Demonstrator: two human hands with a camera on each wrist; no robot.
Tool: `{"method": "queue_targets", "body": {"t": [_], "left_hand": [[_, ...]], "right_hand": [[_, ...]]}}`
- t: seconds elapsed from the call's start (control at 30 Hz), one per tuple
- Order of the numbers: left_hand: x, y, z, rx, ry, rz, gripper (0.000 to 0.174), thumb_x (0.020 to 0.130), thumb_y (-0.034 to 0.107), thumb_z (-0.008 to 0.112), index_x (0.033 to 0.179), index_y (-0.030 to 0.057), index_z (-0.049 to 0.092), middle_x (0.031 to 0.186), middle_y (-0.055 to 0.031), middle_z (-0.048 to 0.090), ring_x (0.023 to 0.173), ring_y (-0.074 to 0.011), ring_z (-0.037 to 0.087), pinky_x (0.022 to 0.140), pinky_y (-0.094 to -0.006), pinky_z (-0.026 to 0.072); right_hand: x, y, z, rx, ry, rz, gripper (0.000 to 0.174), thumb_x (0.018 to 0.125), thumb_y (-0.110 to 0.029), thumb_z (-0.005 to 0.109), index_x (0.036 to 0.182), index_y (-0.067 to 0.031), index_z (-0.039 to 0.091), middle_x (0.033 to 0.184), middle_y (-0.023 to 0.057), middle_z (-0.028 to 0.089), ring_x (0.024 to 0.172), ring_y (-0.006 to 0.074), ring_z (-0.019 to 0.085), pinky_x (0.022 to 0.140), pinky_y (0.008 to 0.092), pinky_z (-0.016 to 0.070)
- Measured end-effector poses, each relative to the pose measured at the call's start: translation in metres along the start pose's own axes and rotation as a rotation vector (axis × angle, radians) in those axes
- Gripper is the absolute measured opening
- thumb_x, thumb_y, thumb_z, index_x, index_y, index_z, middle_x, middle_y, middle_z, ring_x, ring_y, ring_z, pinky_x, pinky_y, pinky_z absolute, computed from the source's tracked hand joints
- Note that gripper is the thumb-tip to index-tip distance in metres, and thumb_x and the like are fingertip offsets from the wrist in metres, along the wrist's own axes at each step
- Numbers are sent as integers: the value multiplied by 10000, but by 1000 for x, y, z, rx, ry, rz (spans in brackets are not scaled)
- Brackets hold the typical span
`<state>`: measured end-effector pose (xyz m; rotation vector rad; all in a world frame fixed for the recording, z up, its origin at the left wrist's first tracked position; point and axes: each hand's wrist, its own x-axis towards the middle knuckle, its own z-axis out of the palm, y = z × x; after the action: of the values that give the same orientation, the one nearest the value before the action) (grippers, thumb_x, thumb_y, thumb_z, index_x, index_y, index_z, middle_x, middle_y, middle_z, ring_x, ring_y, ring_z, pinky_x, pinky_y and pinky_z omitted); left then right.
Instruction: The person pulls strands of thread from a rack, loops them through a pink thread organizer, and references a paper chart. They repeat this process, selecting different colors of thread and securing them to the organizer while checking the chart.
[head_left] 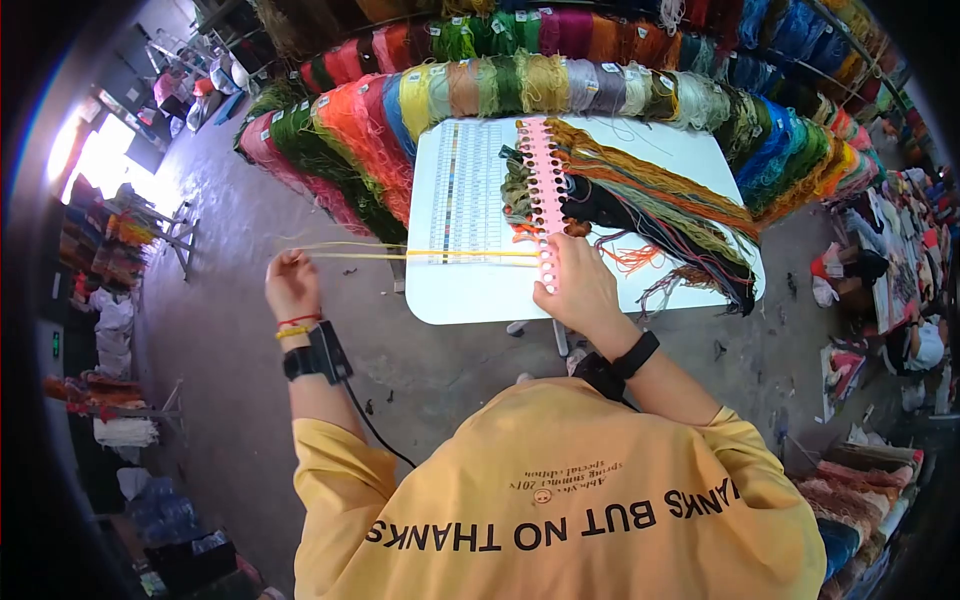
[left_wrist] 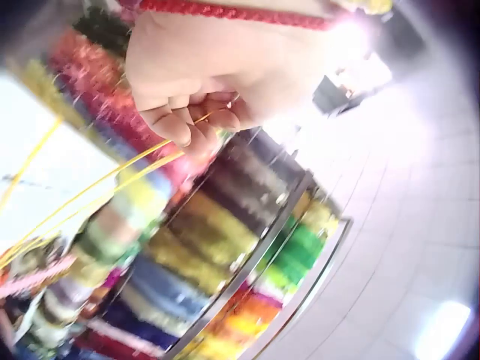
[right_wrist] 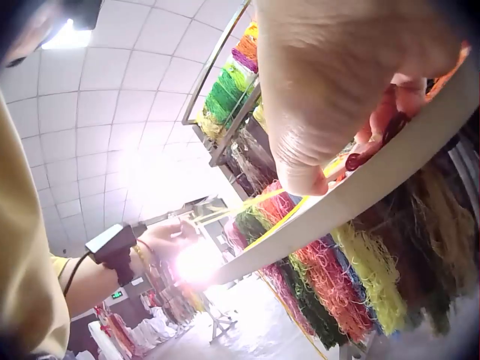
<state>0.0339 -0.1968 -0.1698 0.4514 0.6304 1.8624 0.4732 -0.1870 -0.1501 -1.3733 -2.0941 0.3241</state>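
My left hand (head_left: pixel 293 284) is out past the board's left side, its curled fingers pinching yellow thread (left_wrist: pixel 135 159). The yellow strands (head_left: pixel 430 255) stretch level across a printed chart (head_left: pixel 470 190) to the lower part of a pink strip (head_left: pixel 541 180) with holes along both edges. At that lower end my right hand (head_left: pixel 582 285) holds the strip, thumb at its left edge and fingers over its right. Hanks of brown, black, green and orange thread (head_left: pixel 650 190) hang from the strip and fan out rightward. In the right wrist view the thumb (right_wrist: pixel 304 176) presses down beside the yellow thread.
The white board (head_left: pixel 480 300) lies under the strip and chart. Behind it, racks hold rows of coloured yarn hanks (head_left: pixel 520 85). Grey floor (head_left: pixel 220 330) surrounds the board's stand. More yarn bundles (head_left: pixel 860 490) lie at the lower right. A cable (head_left: pixel 370 425) runs from the left wrist.
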Motion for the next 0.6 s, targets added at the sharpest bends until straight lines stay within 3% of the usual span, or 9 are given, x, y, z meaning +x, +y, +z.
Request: {"method": "queue_targets", "body": {"t": [0.03, 0.1, 0.13, 0.17, 0.23, 0.4, 0.43, 0.5, 0.6], "left_hand": [[3, 12, -26, 536, 306, 75, 168, 797, 144, 542, 835, -16, 578, 813, -122, 619, 759, -209, 590, 686, -302, 471], [-2, 26, -62, 1463, 652, 187, 294, 783, 177, 575, 949, -66, 574, 903, -158, 633, 841, -233, 610, 764, -319, 474], [-4, 27, -74, 1857, 674, 228, 355, 774, 184, 590, 1003, -87, 562, 943, -175, 633, 873, -241, 615, 795, -324, 470], [-7, 19, -88, 1846, 675, 402, 324, 765, 162, 588, 991, -70, 583, 941, -180, 633, 856, -240, 622, 780, -330, 477], [-32, -10, -26, 1760, 481, 539, 248, 786, 146, 586, 952, -37, 613, 896, -156, 644, 807, -215, 622, 735, -313, 480], [-97, -116, 125, 1371, -157, 138, 149, 826, 141, 562, 862, 8, 621, 679, -59, 601, 583, -122, 546, 556, -263, 453], [-106, -132, 149, 1206, -232, -237, 162, 835, 145, 544, 869, 10, 627, 675, -33, 595, 554, -92, 537, 512, -233, 442], [-110, -174, 153, 1069, -469, -370, 185, 844, 141, 534, 896, -3, 637, 704, -24, 605, 536, -70, 522, 491, -204, 436], [-111, -196, 176, 1169, -500, -380, 222, 845, 171, 540, 896, -28, 625, 682, -57, 610, 527, -94, 553, 494, -229, 445]], "right_hand": [[0, 0, 0, 9, -9, 8, 537, 644, -211, 660, 1116, -56, 456, 939, 133, 502, 863, 310, 523, 713, 404, 457], [2, 0, -2, 26, -25, 23, 534, 647, -213, 657, 1117, -55, 459, 954, 134, 506, 874, 314, 526, 720, 404, 462], [4, 0, -4, 41, -24, 26, 536, 649, -216, 656, 1120, -54, 457, 960, 135, 508, 881, 314, 527, 725, 403, 463], [4, 0, -5, 54, -28, 32, 538, 651, -218, 654, 1124, -53, 456, 966, 137, 510, 888, 315, 528, 730, 403, 464], [1, 1, -6, 74, -47, 45, 544, 654, -221, 653, 1131, -52, 454, 976, 140, 514, 898, 316, 530, 736, 402, 465], [2, 4, -3, 95, -26, 26, 557, 653, -229, 659, 1138, -50, 452, 980, 138, 519, 901, 305, 537, 745, 397, 465], [2, 4, -3, 117, -17, 25, 554, 654, -228, 662, 1134, -49, 453, 974, 135, 520, 899, 301, 537, 745, 392, 465], [2, 4, -3, 161, 3, 22, 548, 654, -225, 668, 1126, -46, 455, 963, 128, 523, 896, 292, 538, 743, 383, 464], [0, 7, -3, 174, 24, -8, 529, 649, -196, 678, 1106, -45, 460, 937, 118, 528, 878, 281, 534, 726, 374, 461]]}}
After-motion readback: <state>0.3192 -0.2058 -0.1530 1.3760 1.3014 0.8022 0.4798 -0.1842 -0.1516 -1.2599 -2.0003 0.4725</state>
